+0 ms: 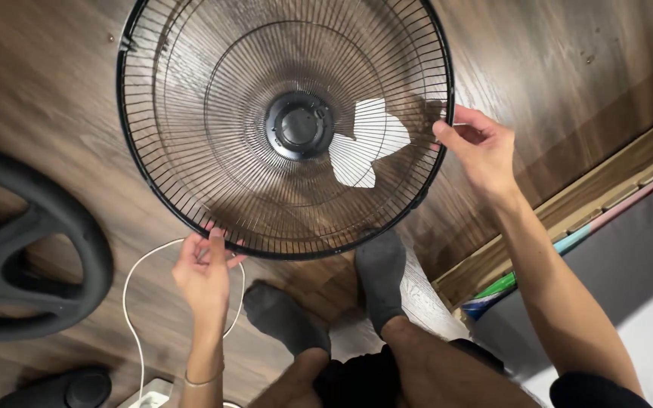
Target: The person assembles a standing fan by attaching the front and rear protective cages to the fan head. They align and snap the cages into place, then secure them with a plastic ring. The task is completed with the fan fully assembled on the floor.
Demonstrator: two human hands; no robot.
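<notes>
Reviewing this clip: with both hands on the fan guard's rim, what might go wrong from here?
The left hand and right hand grip the fan guard only by fingertips at its rim, so it might slip or tilt. Fingers could catch between the thin wires. The white cord loops on the floor beside the socked feet, a possible snag.

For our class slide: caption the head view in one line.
Both hands, left hand and right hand, grip a black wire fan guard above the wooden floor.

Both hands out, arms extended forward.
Left hand [204, 273] palm-up, fingers curled in a pinch; right hand [481, 147] reached further, thumb and forefinger closed, wrist bent.
</notes>
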